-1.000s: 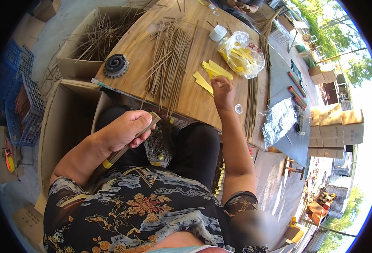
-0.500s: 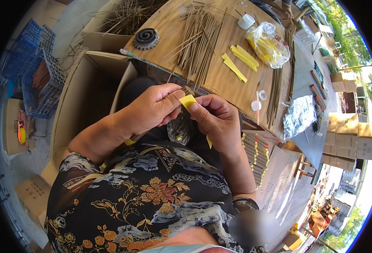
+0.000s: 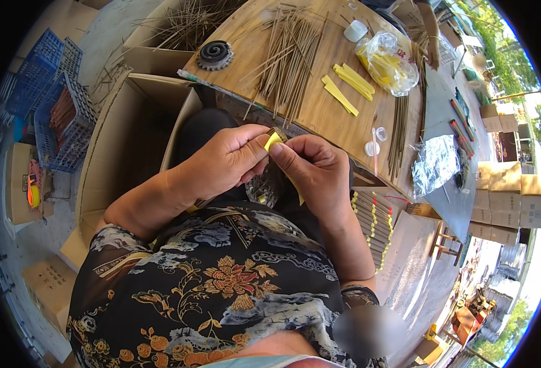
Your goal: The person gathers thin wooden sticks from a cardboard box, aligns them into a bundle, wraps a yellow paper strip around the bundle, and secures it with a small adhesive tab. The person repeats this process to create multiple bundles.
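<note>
My left hand (image 3: pixel 224 158) is closed around a bundle of thin brown sticks (image 3: pixel 276 131), mostly hidden by my fingers. A yellow paper strip (image 3: pixel 272 141) lies against the bundle, between my two thumbs. My right hand (image 3: pixel 312 175) pinches this strip, and its loose tail hangs below the palm. Both hands are held close together over my lap, just off the table's near edge. On the wooden table (image 3: pixel 338 132) lie more yellow strips (image 3: pixel 354 82) and a loose pile of thin brown sticks (image 3: pixel 292 64).
A clear plastic bag of yellow strips (image 3: pixel 388 64) and a white cup (image 3: pixel 357 30) sit farther back. At the table's left corner is a black coil (image 3: pixel 215 55). An open cardboard box (image 3: pixel 126 135) stands left of my legs. Another person's arm (image 3: pixel 430 27) reaches in at the far right.
The yellow strip has been drawn closer around the bundle, with less of it showing between my thumbs. The other person's arm has come further into view.
</note>
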Demonstrator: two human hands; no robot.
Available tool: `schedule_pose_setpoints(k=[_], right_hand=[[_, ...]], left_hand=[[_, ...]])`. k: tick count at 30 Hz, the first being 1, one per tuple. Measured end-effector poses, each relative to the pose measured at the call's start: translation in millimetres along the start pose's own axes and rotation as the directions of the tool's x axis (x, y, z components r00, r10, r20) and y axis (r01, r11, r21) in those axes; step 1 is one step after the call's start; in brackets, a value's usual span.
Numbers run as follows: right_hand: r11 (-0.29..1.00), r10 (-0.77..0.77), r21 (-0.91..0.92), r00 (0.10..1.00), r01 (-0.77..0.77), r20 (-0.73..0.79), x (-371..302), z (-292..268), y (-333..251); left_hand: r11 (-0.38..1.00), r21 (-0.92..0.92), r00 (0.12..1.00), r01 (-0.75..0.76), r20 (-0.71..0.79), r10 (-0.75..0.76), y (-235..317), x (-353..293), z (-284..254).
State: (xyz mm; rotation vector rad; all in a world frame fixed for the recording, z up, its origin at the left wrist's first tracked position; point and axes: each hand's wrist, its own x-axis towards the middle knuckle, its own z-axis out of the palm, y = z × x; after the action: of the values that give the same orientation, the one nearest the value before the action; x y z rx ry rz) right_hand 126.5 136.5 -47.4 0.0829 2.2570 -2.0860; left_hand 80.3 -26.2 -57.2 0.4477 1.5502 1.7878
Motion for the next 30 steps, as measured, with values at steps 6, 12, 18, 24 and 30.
schedule_pose_setpoints(k=[6, 12, 18, 24, 30], right_hand=[[0.986, 0.016, -0.165, 1.0, -0.016, -0.002, 2, -6, -4], [0.986, 0.07, -0.151, 0.997, -0.066, 0.025, 3, -9, -10], [0.986, 0.042, -0.162, 0.998, -0.035, 0.042, 6, -13, -5], [0.991, 0.132, -0.048, 0.987, -0.128, 0.092, 8, -16, -6], [0.978, 0.067, -0.202, 0.997, -0.06, 0.026, 2, -14, -8]], left_hand=[[0.999, -0.034, 1.0, -0.015, 0.005, 0.016, -1, -2, 3], [0.991, -0.133, 0.999, -0.01, 0.047, 0.016, -1, -1, 1], [0.999, 0.027, 1.0, -0.02, -0.003, 0.02, 1, 1, 8], [0.998, -0.058, 0.999, 0.025, -0.038, -0.027, 1, 2, 9], [0.993, -0.103, 0.997, 0.064, -0.027, -0.067, 2, 3, 9]])
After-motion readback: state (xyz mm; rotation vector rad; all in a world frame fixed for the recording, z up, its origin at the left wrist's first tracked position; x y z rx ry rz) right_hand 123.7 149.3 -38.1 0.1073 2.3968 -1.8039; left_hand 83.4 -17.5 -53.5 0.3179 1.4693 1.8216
